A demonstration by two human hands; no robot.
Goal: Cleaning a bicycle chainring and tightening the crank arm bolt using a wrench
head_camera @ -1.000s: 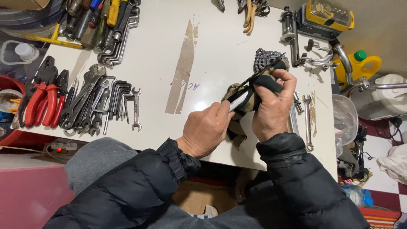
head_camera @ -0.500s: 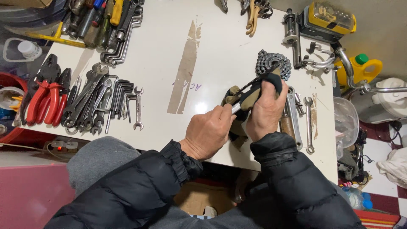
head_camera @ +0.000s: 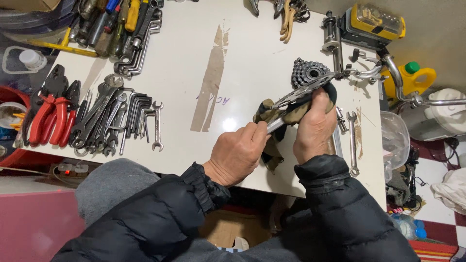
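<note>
My left hand (head_camera: pixel 239 153) grips the silver arm of a bicycle crank (head_camera: pixel 276 124) near its end. My right hand (head_camera: pixel 314 127) presses a dark olive rag (head_camera: pixel 272 112) around the crank, just under its toothed chainring (head_camera: pixel 303 92). The chainring tilts up toward the far right. A stack of grey sprockets (head_camera: pixel 307 73) lies on the white table (head_camera: pixel 242 43) right behind it. Both hands work above the table's near right part.
Wrenches and hex keys (head_camera: pixel 116 121) and red-handled pliers (head_camera: pixel 46 111) lie at the left. Screwdrivers (head_camera: pixel 116 19) are at the far left, a yellow device (head_camera: pixel 374 22) at the far right. Two spanners (head_camera: pixel 352 140) rest right of my hand. A yellow jug (head_camera: pixel 412 77) stands off the table.
My right hand has shifted along the crank with the rag, and the chainring has turned flatter and higher toward the sprockets. My left hand keeps its grip on the arm.
</note>
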